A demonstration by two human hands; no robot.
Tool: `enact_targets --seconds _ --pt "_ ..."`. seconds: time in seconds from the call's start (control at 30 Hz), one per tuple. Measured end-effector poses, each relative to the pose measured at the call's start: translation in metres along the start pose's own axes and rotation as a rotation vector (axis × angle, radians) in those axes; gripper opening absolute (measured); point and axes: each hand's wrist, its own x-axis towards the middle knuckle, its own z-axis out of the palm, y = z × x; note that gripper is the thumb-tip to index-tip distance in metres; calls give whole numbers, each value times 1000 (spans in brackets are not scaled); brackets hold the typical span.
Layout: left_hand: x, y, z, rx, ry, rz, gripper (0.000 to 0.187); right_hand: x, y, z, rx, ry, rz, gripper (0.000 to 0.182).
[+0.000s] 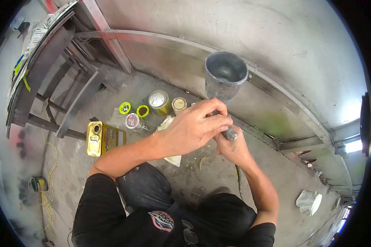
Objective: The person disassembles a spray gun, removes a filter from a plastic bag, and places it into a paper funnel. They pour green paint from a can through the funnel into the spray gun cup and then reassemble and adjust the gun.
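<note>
Both hands meet in front of me around a metal spray gun (231, 133) that carries an open grey cup (226, 74) on top. The cup looks hollow, with its inner wall wet or shiny. Bent fingers of my left hand (198, 127) press together at the gun's upper part, just below the cup. My right hand (233, 148) is wrapped round the gun lower down, partly behind its metal end. Much of the gun's body is hidden by my fingers. A hose (239, 181) hangs down below my right hand.
A yellow metal can (95, 140) stands on the floor at the left. Beyond my left arm are an open-topped tin (158, 99), a smaller tin (179, 104) and green-rimmed lids (125, 108). A wooden frame (80, 99) stands upper left; white cloth (309, 201) lies right.
</note>
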Motion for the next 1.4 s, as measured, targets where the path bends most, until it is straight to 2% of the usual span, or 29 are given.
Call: enact_targets --seconds 0.13,0.23,0.27,0.3,0.37,0.43,0.47,0.57,0.67,0.77,0.87,0.97,1.0,1.17,1.4 --pt "-3 -3 0 10 -31 -35 30 2 4 1 2 -22 34 24" --pt "-2 10 -2 56 -26 -55 33 1 -7 -3 7 -44 140 29" --pt "-2 18 -1 70 -17 -63 34 3 -1 -5 22 -47 -55 31" --pt "-5 23 2 -4 -41 27 34 6 4 -7 38 -49 -248 34" --pt "-14 36 13 -157 -91 201 35 8 6 -10 98 -46 -246 39" --pt "-25 41 28 -246 -203 293 37 4 -24 -12 175 -38 136 44" --pt "-29 42 32 -290 -259 340 38 4 -27 -10 184 -6 108 45" --pt "-33 41 31 -343 -362 286 38 2 -22 -10 96 27 72 40" --pt "-33 41 30 -324 -351 278 35 -1 -25 -8 100 42 63 37" --pt "-33 42 30 -326 -326 283 34 -4 -33 -8 186 26 113 46" --pt "-33 44 29 -328 -339 284 33 -6 -24 -5 81 54 46 40" --pt "-35 46 30 -312 -344 265 33 -7 -26 -4 109 58 -49 40" --pt "-36 46 31 -305 -347 263 34 -8 -29 -2 143 90 -25 38" --pt "-39 49 34 -299 -344 250 36 -13 -30 -5 158 44 73 45" --pt "-37 48 38 -349 -311 240 35 -14 -29 -5 129 61 -38 49"
